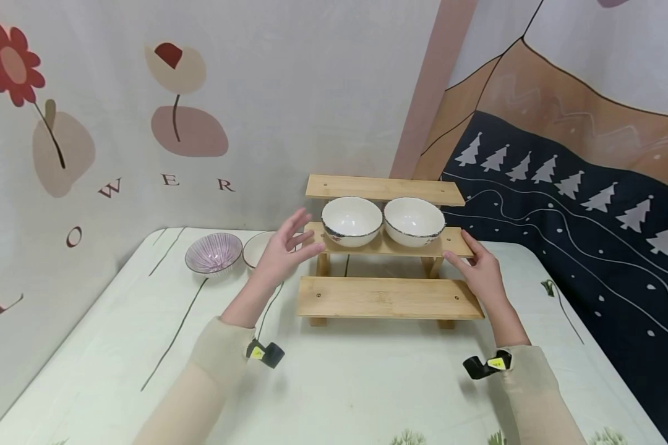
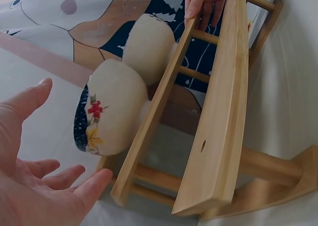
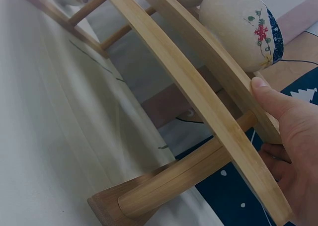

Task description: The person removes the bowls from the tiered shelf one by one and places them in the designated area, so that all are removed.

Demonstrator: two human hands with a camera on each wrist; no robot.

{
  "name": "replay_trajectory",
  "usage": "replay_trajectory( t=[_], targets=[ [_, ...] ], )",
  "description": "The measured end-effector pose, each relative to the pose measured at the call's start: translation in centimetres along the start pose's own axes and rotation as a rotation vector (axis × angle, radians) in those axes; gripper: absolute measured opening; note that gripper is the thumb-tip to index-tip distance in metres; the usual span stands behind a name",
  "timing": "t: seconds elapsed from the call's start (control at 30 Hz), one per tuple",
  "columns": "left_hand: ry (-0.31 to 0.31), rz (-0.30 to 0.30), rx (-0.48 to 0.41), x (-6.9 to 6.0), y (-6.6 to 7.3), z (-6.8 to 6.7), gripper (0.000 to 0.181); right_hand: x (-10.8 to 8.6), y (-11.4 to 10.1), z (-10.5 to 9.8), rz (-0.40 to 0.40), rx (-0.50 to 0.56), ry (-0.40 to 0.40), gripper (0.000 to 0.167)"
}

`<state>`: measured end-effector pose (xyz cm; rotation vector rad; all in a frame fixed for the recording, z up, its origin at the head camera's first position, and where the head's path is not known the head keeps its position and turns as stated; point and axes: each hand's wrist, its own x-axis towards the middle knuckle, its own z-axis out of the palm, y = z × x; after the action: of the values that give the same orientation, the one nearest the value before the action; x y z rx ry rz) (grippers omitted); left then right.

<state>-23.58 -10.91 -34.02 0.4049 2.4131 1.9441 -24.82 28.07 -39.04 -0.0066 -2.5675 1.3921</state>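
Observation:
A three-tier wooden rack [image 1: 389, 298] stands on the table. On its middle board sit two white bowls side by side, the left bowl [image 1: 352, 221] and the right bowl [image 1: 414, 221]; a floral pattern shows outside the left bowl [image 2: 117, 109] in the left wrist view. My right hand [image 1: 483, 275] grips the middle board's right end, thumb [image 3: 268, 94] on the board and fingers partly hidden behind it. My left hand [image 1: 282, 252] holds nothing, fingers spread, beside the board's left end; whether a fingertip touches the wood I cannot tell.
Left of the rack, a purple striped bowl [image 1: 214, 253] stands on the table next to another white bowl [image 1: 253, 248], partly hidden by my left hand. The rack's top board [image 1: 384, 189] rises behind the two bowls. A printed cloth [image 1: 289, 93] hangs behind the table.

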Motion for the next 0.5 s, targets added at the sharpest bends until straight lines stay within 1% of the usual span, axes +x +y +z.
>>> replay_trajectory(
  t=[0.27,0.5],
  targets=[
    [-0.016,-0.006,-0.054,0.9,-0.3,1.0,0.086,-0.2,-0.3,-0.1,0.0,0.012,-0.006,0.081],
    [-0.009,-0.033,-0.092,1.6,-0.3,1.8,0.086,-0.2,-0.3,-0.1,0.007,0.008,-0.006,0.081]
  ],
)
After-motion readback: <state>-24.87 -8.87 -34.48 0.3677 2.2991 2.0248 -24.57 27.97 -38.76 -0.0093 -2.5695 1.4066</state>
